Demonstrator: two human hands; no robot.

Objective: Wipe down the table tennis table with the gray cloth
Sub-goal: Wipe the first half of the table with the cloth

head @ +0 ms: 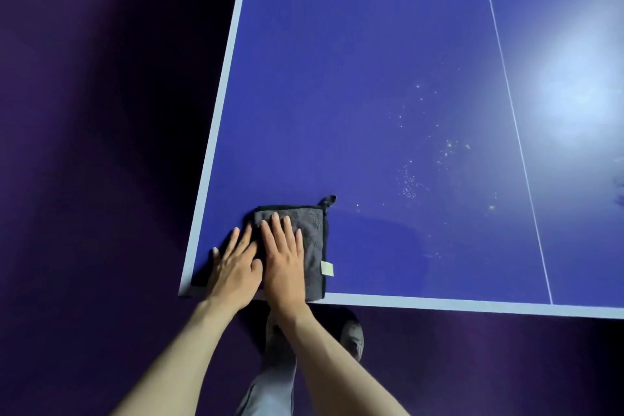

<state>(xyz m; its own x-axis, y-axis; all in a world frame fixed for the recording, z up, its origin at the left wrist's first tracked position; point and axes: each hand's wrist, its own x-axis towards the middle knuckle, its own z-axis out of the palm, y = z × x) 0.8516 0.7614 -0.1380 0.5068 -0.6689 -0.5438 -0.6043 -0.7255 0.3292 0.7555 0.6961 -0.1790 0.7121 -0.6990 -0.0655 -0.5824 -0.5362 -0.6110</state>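
Observation:
The blue table tennis table (371,94) fills the upper right of the view, with white edge lines and a thin white centre line. A folded gray cloth (315,240) with a hanging loop and a small pale tag lies flat at the table's near left corner. My left hand (234,267) presses flat on the cloth's left part, fingers straight and spread. My right hand (283,260) lies flat beside it on the cloth's middle, fingers straight. Both hands cover much of the cloth.
Pale specks of dust (425,159) dot the table surface to the right of the cloth. A bright light glare (570,88) sits past the centre line. Dark purple floor (94,145) surrounds the table. My legs and shoe (353,336) stand below the near edge.

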